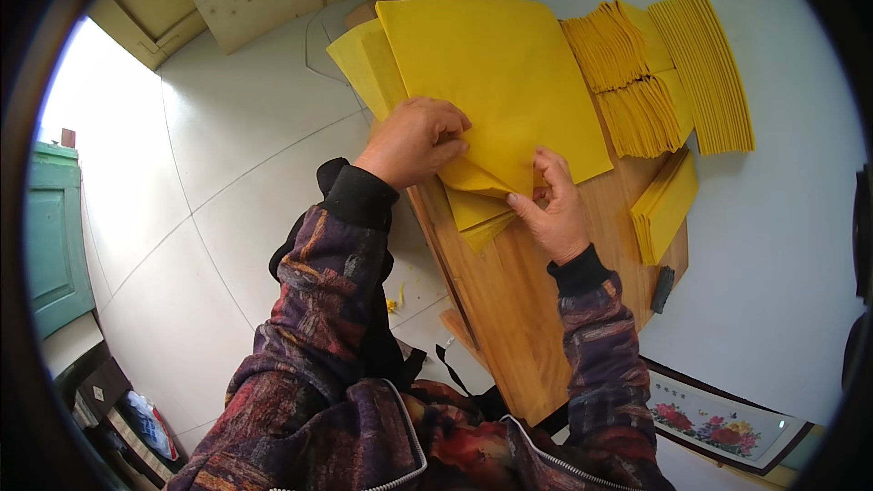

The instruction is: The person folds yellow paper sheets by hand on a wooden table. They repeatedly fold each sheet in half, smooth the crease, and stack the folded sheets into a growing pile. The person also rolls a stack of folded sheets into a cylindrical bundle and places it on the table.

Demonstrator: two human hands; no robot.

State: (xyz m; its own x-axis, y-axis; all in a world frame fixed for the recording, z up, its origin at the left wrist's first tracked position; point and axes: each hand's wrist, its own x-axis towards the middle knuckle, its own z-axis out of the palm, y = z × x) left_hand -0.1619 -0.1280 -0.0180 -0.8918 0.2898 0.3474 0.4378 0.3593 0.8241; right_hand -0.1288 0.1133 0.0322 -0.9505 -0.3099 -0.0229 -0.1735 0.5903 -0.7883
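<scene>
A stack of large yellow paper sheets lies on the wooden table, its top sheet smooth and broad. With bent fingers, my left hand grips the near left edge of the top sheet. My right hand pinches the same sheet between thumb and fingers at its near edge. Between both hands the paper is raised and bent into a fold. More yellow sheets stick out at the left, under the top one, and others show below my hands.
Folded yellow paper bundles stand at the table's far right, beside a long pleated stack. Nearer is another folded bundle, with a small dark block by the table edge. A framed flower picture is at lower right.
</scene>
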